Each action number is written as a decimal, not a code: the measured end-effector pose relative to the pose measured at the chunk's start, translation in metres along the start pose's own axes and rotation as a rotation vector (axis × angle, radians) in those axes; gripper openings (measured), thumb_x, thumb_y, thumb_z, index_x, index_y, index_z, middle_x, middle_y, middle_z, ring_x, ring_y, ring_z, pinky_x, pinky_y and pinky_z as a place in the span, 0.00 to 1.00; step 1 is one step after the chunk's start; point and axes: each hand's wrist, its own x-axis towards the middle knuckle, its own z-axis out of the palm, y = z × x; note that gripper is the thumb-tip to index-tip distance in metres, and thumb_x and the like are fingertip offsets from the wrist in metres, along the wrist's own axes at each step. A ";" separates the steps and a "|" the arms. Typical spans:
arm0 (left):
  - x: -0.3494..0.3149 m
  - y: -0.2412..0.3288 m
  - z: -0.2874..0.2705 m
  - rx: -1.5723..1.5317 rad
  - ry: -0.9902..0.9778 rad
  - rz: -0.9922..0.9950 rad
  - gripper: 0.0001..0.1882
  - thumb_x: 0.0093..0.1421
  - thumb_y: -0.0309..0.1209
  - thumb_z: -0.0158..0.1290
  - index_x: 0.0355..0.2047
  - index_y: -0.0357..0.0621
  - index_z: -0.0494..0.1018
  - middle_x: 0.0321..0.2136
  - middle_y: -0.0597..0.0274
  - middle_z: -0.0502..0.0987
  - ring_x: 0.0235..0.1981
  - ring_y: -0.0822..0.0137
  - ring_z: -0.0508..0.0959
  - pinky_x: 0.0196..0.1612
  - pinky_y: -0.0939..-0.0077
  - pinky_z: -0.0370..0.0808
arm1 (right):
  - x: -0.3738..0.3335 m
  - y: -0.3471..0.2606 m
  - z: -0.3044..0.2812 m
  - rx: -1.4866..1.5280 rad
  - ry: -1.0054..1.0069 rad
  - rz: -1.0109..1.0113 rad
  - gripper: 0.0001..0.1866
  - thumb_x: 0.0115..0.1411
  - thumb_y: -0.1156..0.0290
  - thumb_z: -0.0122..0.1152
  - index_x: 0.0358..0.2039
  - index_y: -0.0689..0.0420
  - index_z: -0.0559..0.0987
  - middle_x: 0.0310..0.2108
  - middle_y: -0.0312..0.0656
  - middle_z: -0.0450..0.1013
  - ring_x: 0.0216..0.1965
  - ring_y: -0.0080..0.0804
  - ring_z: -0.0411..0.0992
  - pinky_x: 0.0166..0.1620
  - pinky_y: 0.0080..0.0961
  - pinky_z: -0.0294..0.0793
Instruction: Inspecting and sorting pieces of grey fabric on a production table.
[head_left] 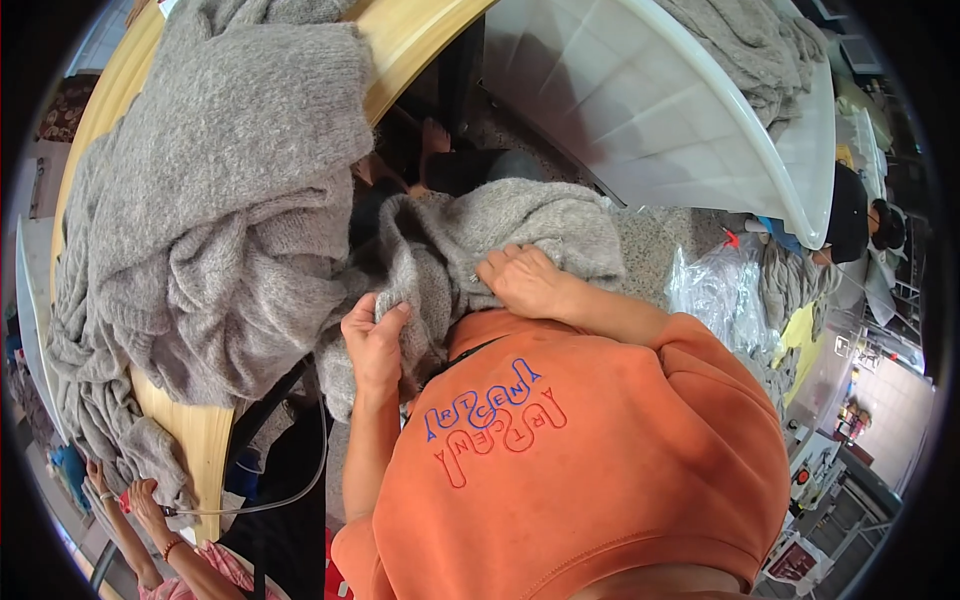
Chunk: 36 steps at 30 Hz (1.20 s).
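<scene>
Between the two hands, close against the person's chest in the head view, a grey knitted garment (500, 240) is bunched up in thick folds. Left hand (375, 335) has its fingers curled shut over a fold at the garment's lower left edge, thumb on top, pinching the knit. Right hand (525, 280) lies on the garment's right part with its fingers bent and dug into the wool, gripping it rather than lying flat. The garment hangs partly below the left hand, its lower end out of sight behind the orange sweatshirt (600, 470) the person wears.

Left of the left hand, a large heap of grey knitwear (210, 200) covers a pale wooden table (205, 440), spilling over its edge. Beyond the right hand stands a white table (650, 110) with more grey knitwear (750, 40) on its far part. Right of the right hand lie crumpled clear plastic bags (715, 290). Far below the left hand, at the lower left rim, another person's hand (145, 500) holds a small tool with a thin hose (290, 490) against the heap.
</scene>
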 end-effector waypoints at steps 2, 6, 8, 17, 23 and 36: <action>0.000 -0.002 0.001 -0.022 0.007 -0.013 0.06 0.48 0.18 0.47 0.28 0.33 0.72 0.24 0.65 0.75 0.24 0.78 0.71 0.30 0.86 0.66 | 0.003 -0.003 0.005 0.112 -0.179 0.180 0.13 0.46 0.68 0.54 0.30 0.63 0.68 0.17 0.49 0.70 0.21 0.46 0.71 0.24 0.39 0.69; -0.001 -0.005 0.000 -0.054 -0.005 0.004 0.08 0.48 0.18 0.46 0.31 0.32 0.72 0.26 0.64 0.75 0.26 0.77 0.72 0.32 0.85 0.67 | 0.014 0.001 0.013 0.102 -0.187 0.201 0.12 0.47 0.70 0.54 0.31 0.62 0.68 0.16 0.47 0.70 0.19 0.47 0.71 0.23 0.38 0.69; -0.002 -0.005 -0.002 -0.066 0.000 0.015 0.09 0.48 0.18 0.46 0.31 0.32 0.72 0.27 0.64 0.75 0.26 0.77 0.72 0.32 0.85 0.67 | 0.018 0.005 0.016 0.128 -0.130 0.143 0.12 0.48 0.71 0.54 0.33 0.61 0.68 0.19 0.47 0.71 0.21 0.47 0.71 0.24 0.38 0.70; 0.005 -0.012 0.008 -0.017 -0.078 0.045 0.04 0.51 0.20 0.50 0.28 0.35 0.72 0.24 0.68 0.74 0.24 0.81 0.70 0.29 0.87 0.66 | 0.010 -0.025 -0.006 0.653 0.359 -0.111 0.16 0.46 0.78 0.54 0.38 0.56 0.69 0.28 0.43 0.72 0.26 0.42 0.72 0.26 0.31 0.71; 0.003 -0.015 0.011 -0.012 -0.124 0.024 0.04 0.52 0.19 0.49 0.28 0.35 0.72 0.24 0.69 0.74 0.24 0.82 0.69 0.28 0.87 0.65 | 0.025 -0.018 -0.010 0.447 0.118 -0.166 0.12 0.43 0.80 0.55 0.32 0.59 0.71 0.26 0.42 0.71 0.27 0.39 0.72 0.26 0.30 0.71; 0.003 -0.009 0.012 -0.042 -0.084 0.115 0.04 0.51 0.18 0.47 0.26 0.37 0.72 0.22 0.70 0.72 0.22 0.82 0.67 0.25 0.87 0.64 | 0.034 -0.045 -0.036 0.599 0.524 -0.472 0.15 0.40 0.82 0.57 0.33 0.62 0.72 0.27 0.43 0.69 0.22 0.36 0.68 0.22 0.27 0.68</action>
